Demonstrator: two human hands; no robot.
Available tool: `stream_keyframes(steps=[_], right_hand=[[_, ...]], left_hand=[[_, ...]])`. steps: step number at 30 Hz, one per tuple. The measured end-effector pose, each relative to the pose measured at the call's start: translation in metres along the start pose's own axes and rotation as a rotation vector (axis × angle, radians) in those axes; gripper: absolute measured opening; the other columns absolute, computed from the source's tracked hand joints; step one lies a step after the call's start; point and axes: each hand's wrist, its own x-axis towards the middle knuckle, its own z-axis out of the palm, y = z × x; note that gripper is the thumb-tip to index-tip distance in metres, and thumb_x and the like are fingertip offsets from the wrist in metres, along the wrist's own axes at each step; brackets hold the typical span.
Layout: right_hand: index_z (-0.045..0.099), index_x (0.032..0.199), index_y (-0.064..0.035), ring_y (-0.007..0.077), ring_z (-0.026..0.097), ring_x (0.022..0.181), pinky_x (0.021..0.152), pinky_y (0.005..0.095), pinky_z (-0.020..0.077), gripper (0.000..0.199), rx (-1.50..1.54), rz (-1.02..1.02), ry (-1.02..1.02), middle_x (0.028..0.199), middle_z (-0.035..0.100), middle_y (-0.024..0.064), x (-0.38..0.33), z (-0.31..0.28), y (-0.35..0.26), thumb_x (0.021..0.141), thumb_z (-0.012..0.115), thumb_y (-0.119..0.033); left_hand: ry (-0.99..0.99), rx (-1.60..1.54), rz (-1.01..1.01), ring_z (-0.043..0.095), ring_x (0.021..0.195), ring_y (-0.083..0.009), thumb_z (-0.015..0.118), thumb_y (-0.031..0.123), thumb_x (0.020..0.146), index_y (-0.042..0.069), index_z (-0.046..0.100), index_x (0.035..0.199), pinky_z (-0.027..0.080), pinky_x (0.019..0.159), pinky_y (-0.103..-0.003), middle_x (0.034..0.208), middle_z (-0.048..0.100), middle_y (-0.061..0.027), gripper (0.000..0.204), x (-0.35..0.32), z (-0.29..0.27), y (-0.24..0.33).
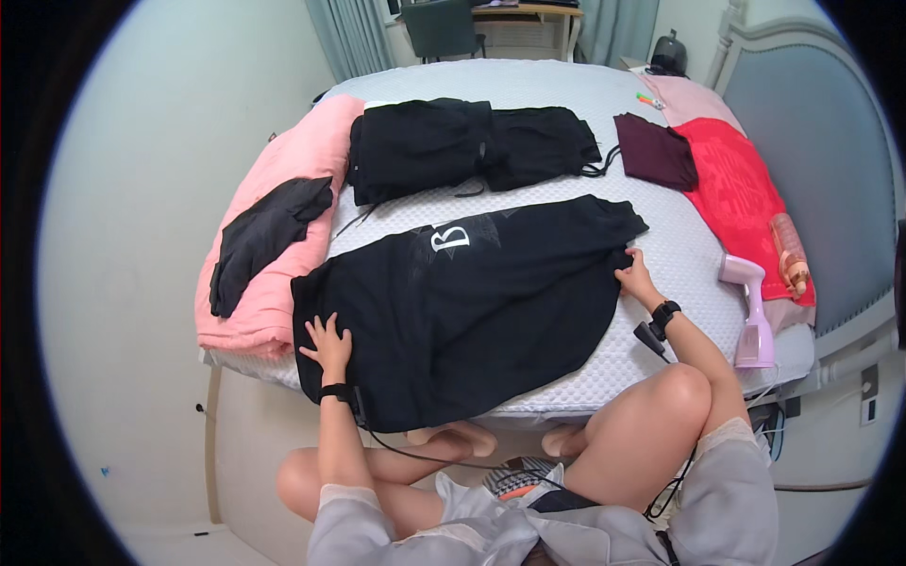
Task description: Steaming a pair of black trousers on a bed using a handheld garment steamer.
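Observation:
A large black garment (514, 302) with a white print near its far edge lies spread over the near part of the bed, its wide end to the left and a narrower, bunched end at the right. My left hand (327, 344) rests flat on its left part, fingers spread. At the right edge my right hand (639, 278) pinches the fabric between thumb and fingers. Black bands with small devices circle both my wrists. Beyond the garment lie folded black trousers (425, 141) with drawstrings hanging out.
A folded pink quilt (269, 307) at the left bears a crumpled dark cloth (269, 236). Rightward lie a maroon garment (656, 151), a red cloth (731, 170), a pink bottle (788, 250) and a lilac garment steamer (752, 316) near the headboard (812, 132). A cable runs from my left wrist.

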Motion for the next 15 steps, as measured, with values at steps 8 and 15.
stream_keyframes(steps=[8,15], right_hand=[[0.052,0.102,-0.0073,0.0102,0.052,0.056,0.042,0.0228,0.0406,0.023,0.763,0.047,0.154,0.076,0.054,0.0022,-0.084,-0.087,-0.026,0.079,0.055,-0.005],[0.056,0.104,0.0028,0.0096,0.051,0.045,0.041,0.023,0.0473,0.027,0.3,0.145,0.266,0.064,0.052,0.0019,-0.256,-0.202,0.006,0.078,0.052,0.0]], left_hand=[[-0.065,-0.134,0.133,0.014,0.141,-0.0236,0.059,0.037,0.081,0.026,0.044,0.135,-0.004,0.105,-0.064,0.152,0.021,-0.009,0.057,0.0,0.019,-0.031],[-0.062,-0.204,0.126,0.013,0.142,-0.0247,0.062,0.039,0.077,0.027,0.046,0.134,-0.003,0.107,-0.061,0.152,0.02,-0.0109,0.06,-0.011,0.027,-0.015]])
